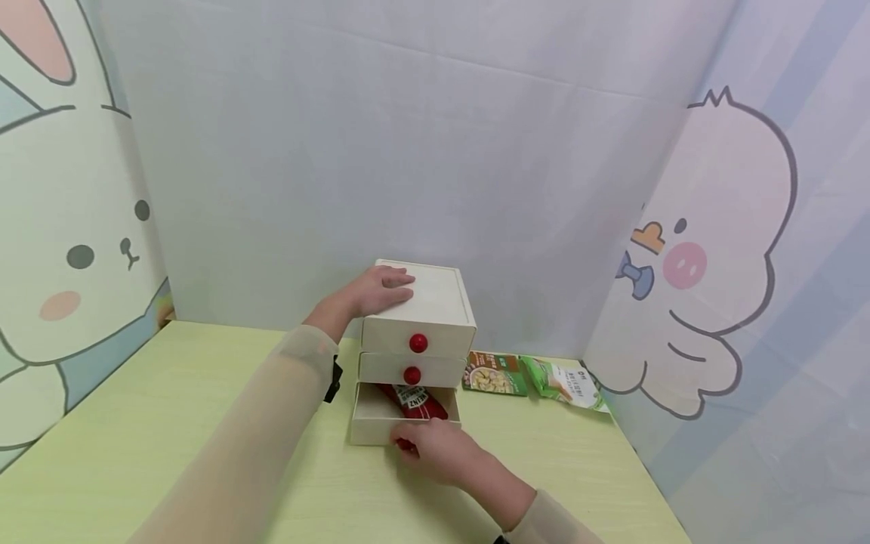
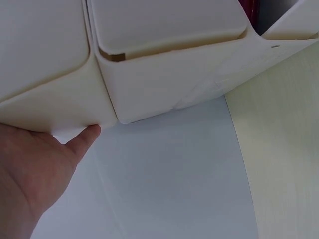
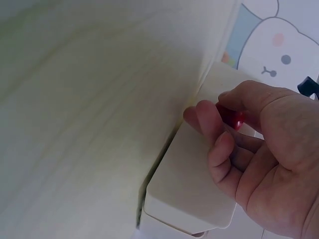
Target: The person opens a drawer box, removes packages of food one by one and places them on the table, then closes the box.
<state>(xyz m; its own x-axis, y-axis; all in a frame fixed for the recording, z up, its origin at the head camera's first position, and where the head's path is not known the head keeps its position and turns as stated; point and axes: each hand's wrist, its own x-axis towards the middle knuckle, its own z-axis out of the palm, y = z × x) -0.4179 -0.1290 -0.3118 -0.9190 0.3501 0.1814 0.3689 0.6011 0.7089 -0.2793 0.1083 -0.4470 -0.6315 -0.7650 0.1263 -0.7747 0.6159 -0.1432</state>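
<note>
A white drawer unit (image 1: 435, 291) with three stacked drawers and red knobs stands on the table. Its bottom drawer (image 1: 372, 432) is pulled out, and a red Heinz packet (image 1: 423, 404) lies inside. My left hand (image 1: 372, 291) rests on the unit's top at its left side, fingers spread; in the left wrist view its thumb touches the side wall. At the bottom drawer's front, my right hand (image 1: 438, 451) pinches the red knob (image 3: 232, 117) between thumb and fingers. The upper two drawers, with a top knob (image 1: 418, 343) and a middle knob (image 1: 411, 375), are pushed in.
Right of the unit, a green and brown food packet (image 1: 496, 374) and a green and white snack bag (image 1: 566, 384) lie on the pale yellow table (image 1: 224, 408). A grey-white curtain (image 1: 435, 151) hangs behind; cartoon-printed panels stand at both sides.
</note>
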